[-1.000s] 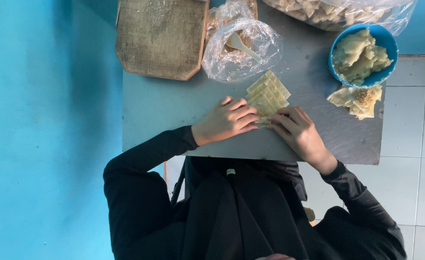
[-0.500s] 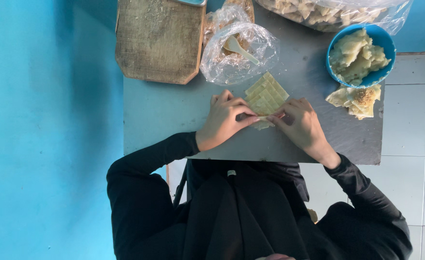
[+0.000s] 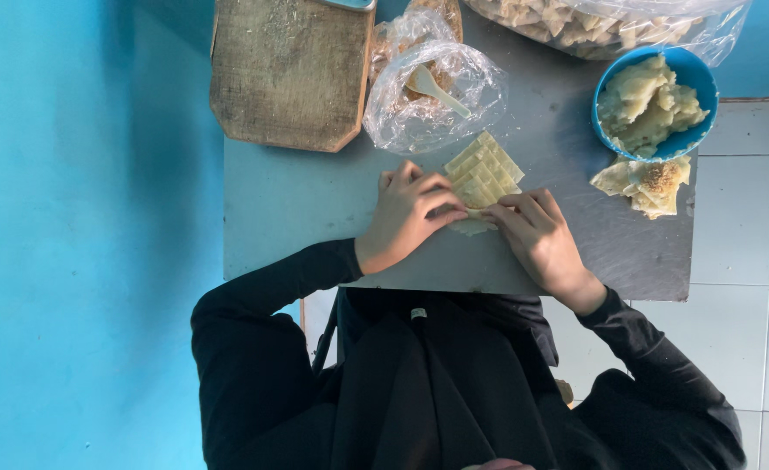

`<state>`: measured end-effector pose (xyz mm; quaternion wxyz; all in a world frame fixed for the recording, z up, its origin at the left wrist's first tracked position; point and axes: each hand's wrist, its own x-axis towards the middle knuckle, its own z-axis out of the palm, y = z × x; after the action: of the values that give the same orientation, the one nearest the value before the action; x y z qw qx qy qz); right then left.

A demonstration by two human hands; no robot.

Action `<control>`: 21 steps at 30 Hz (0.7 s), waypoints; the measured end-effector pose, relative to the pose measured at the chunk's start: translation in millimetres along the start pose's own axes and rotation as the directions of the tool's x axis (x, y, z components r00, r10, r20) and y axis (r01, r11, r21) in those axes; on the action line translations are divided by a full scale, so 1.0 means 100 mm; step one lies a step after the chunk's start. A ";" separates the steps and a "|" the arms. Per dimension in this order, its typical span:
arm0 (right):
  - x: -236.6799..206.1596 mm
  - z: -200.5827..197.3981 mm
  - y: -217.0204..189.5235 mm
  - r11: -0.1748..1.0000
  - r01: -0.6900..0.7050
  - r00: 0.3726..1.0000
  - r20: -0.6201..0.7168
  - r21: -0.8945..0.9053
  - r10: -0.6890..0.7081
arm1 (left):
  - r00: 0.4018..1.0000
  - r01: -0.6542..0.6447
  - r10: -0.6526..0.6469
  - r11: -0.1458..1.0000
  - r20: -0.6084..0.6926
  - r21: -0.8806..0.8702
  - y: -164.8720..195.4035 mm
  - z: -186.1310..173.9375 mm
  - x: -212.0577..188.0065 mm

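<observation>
Both hands (image 3: 476,222) forward — fingertips meeting, curled.

Small food-prep workplace, steel table (image 3: 315,209), worn chopping board (image 3: 289,74), bagged snacks (image 3: 611,22), blue wall (image 3: 80,218), tiled floor (image 3: 750,261)

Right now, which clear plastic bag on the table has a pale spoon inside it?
The small clear plastic bag beside the wooden board; the large bag at the table's far edge holds only pale food pieces.

Counter (image 3: 315,209) looks like brushed metal, dull sheen. Chopping board (image 3: 289,74) is rough, worn wood. The bag (image 3: 432,96) is crinkly glossy plastic, bowl (image 3: 698,83) smooth blue plastic, dough sheets (image 3: 483,170) pale and matt.
</observation>
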<state>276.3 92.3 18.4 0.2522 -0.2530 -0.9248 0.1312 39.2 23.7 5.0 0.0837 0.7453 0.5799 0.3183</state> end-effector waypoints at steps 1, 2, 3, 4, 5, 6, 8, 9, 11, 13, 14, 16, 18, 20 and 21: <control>0.00 -0.02 0.01 0.999 0.036 0.999 0.011 -0.026 -0.036 | 0.999 -0.049 0.050 0.998 -0.012 0.037 0.00 -0.01 -0.03; 0.01 -0.04 0.02 0.996 0.074 0.997 0.022 -0.051 -0.073 | 0.995 -0.098 0.100 0.992 -0.023 0.074 -0.01 -0.01 -0.05; 0.02 -0.04 0.03 0.998 0.059 0.998 0.026 -0.032 -0.058 | 0.995 -0.099 0.100 0.993 -0.020 0.064 -0.02 0.00 -0.06; 0.03 -0.05 0.03 0.999 0.043 0.999 0.032 -0.012 -0.043 | 0.995 -0.099 0.100 0.994 -0.016 0.053 -0.02 0.00 -0.07; 0.05 -0.05 0.03 1.000 0.026 0.999 0.038 0.008 -0.026 | 0.995 -0.099 0.099 0.994 -0.010 0.040 -0.02 0.00 -0.08; 0.06 -0.06 0.03 0.998 -0.023 0.999 0.046 0.051 0.020 | 0.996 -0.092 0.093 0.995 -0.006 0.031 -0.02 0.01 -0.08; 0.11 -0.07 0.04 0.984 -0.116 0.992 0.066 0.134 0.108 | 0.997 -0.079 0.079 0.997 -0.001 0.016 -0.05 0.00 -0.05; 0.14 -0.09 0.06 0.974 -0.161 0.983 0.119 0.160 0.143 | 0.999 -0.040 0.041 0.999 0.033 -0.023 -0.06 -0.01 -0.02; 0.22 -0.14 0.12 0.947 -0.253 0.952 0.227 0.201 0.206 | 0.994 0.039 -0.029 0.994 0.103 -0.098 -0.09 -0.01 0.03; 0.28 -0.16 0.16 0.931 -0.323 0.916 0.303 0.171 0.262 | 0.984 0.104 -0.081 0.984 0.160 -0.143 -0.12 -0.02 0.10; 0.32 -0.16 0.18 0.923 -0.353 0.896 0.338 0.155 0.286 | 0.976 0.137 -0.106 0.977 0.188 -0.161 -0.14 -0.03 0.13; 0.38 -0.18 0.22 0.908 -0.398 0.861 0.396 0.132 0.319 | 0.963 0.166 -0.119 0.969 0.242 -0.184 -0.19 -0.04 0.19; 0.42 -0.18 0.26 0.891 -0.436 0.831 0.438 0.129 0.343 | 0.947 0.196 -0.136 0.962 0.291 -0.191 -0.22 -0.04 0.25; 0.43 -0.16 0.30 0.872 -0.468 0.811 0.464 0.146 0.357 | 0.931 0.225 -0.156 0.958 0.331 -0.180 -0.25 -0.04 0.30; 0.43 -0.15 0.31 0.875 -0.458 0.821 0.452 0.158 0.349 | 0.926 0.230 -0.160 0.957 0.341 -0.174 -0.26 -0.04 0.31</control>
<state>265.0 142.7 37.0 0.0499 -0.3761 -0.8558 0.3517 20.2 59.6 7.3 0.2877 0.7125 0.5927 0.2415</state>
